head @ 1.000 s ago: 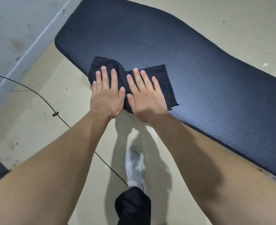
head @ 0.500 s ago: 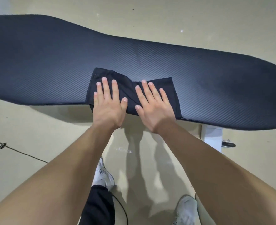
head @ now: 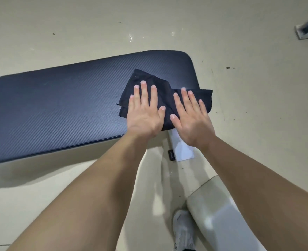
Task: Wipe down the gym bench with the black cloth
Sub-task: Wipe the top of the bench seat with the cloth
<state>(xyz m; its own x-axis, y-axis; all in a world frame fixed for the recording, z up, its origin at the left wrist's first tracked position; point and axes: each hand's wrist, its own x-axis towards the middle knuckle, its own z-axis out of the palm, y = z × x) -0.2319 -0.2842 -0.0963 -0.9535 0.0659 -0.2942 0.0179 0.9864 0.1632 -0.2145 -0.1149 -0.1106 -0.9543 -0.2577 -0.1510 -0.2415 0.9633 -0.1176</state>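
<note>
Pressing a crumpled black cloth [head: 165, 98] flat near the three o'clock end of the dark blue ribbed padded gym bench [head: 59, 109], the left hand [head: 144, 113] and right hand [head: 191, 116] are lying open, fingers spread, gripping nothing, spreading pressure for wiping.

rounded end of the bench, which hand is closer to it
Right. The right hand presses the black cloth at the bench's rounded end, partly past its edge; the left hand lies further in along the pad.
</note>
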